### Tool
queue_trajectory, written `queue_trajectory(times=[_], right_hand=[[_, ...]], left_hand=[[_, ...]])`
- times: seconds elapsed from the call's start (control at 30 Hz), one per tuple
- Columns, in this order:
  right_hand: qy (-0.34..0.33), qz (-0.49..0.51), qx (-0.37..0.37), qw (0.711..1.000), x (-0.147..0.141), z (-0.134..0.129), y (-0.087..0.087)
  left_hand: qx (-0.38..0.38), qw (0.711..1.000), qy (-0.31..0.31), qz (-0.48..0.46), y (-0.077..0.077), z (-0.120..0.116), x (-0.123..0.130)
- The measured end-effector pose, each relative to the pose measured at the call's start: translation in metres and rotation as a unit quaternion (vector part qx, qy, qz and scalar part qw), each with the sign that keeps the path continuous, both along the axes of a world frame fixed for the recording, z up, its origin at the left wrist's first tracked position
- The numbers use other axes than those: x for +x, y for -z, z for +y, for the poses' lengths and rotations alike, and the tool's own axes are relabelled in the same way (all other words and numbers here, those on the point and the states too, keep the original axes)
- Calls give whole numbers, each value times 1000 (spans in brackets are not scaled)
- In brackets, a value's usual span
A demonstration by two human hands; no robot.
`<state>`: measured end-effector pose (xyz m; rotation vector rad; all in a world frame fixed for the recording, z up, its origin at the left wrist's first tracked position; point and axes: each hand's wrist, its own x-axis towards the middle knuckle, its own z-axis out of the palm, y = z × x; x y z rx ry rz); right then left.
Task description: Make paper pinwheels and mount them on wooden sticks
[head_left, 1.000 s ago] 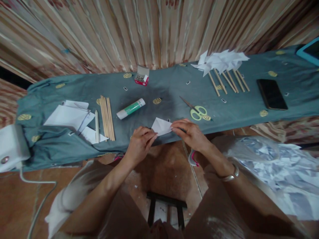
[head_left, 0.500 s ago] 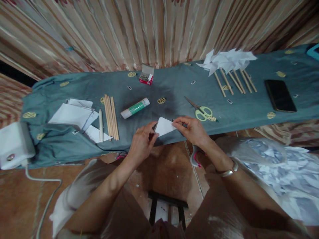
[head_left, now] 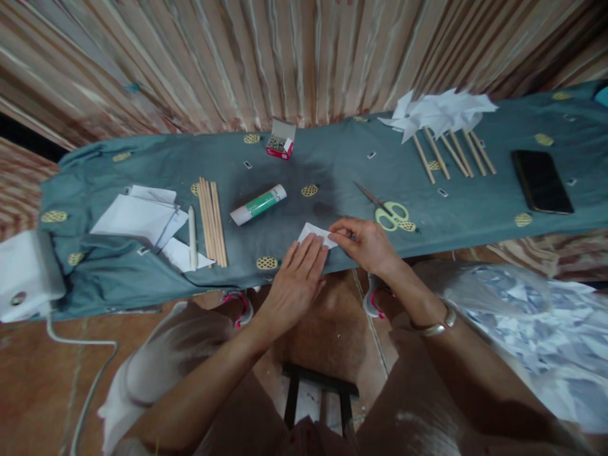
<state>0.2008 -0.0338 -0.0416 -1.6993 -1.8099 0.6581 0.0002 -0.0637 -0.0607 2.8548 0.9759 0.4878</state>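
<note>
A small folded white paper (head_left: 310,229) lies at the front edge of the cloth-covered table (head_left: 332,152). My left hand (head_left: 300,271) rests flat on it with fingers stretched out, hiding its lower part. The fingertips of my right hand (head_left: 368,244) pinch the paper's right corner. Scissors with light green handles (head_left: 391,215) lie just beyond my right hand. A green and white glue stick (head_left: 259,204) is beyond my left hand, and an open red box of small metal pieces (head_left: 280,145) stands farther back.
Wooden sticks (head_left: 213,221), a white pen-like tool (head_left: 192,237) and white sheets (head_left: 137,218) lie at left, beside a white device (head_left: 31,275). White paper pinwheels (head_left: 439,115) and a black phone (head_left: 542,181) are at right. A bag of paper scraps (head_left: 536,323) sits below.
My left hand has moved right and slightly down, from gripping the paper's left side to lying flat over it. My right hand still pinches the right corner.
</note>
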Motion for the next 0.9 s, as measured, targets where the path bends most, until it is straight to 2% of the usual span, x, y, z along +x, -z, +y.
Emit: queue_trajectory(times=[0.23, 0.63, 0.9], right_hand=[[4, 3, 4, 1000, -1, 0, 0], [8, -17, -6, 1000, -2, 1, 0], [26, -62, 90, 994, -8, -15, 4]], left_hand=[[-37, 999, -10, 8, 2, 1, -2], [-44, 999, -12, 17, 4, 2, -1], [-33, 999, -13, 20, 5, 2, -1]])
